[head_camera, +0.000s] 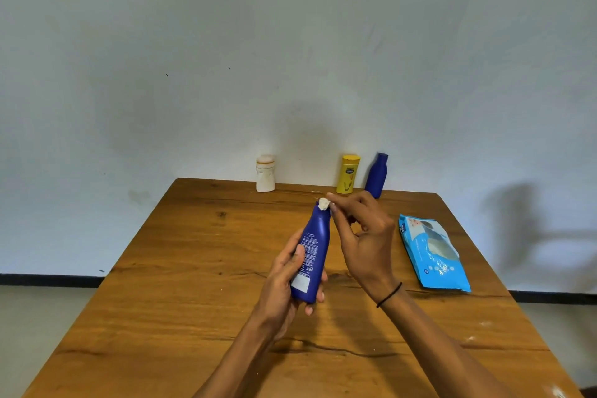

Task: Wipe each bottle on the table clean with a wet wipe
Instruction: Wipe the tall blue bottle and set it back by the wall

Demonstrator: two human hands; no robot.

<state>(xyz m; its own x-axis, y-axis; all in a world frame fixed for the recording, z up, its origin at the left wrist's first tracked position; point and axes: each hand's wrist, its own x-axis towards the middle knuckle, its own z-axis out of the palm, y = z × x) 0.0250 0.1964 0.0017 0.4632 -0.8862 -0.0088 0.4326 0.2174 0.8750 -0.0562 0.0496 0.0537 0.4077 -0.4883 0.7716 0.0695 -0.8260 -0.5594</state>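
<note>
I grip the blue bottle (310, 255) in my left hand (284, 281) above the table (181, 268), left of the wipe pack (431, 252); my right hand (361, 236) pinches a wipe (323, 203) on its cap. Next, I judge, the sides need wiping.

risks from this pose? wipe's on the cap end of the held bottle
1. The left hand holds the blue bottle only by its base, tilted above the table; pressure at the top could lever it loose.
2. The right hand pinches a small balled wipe; it may slip out.
</note>
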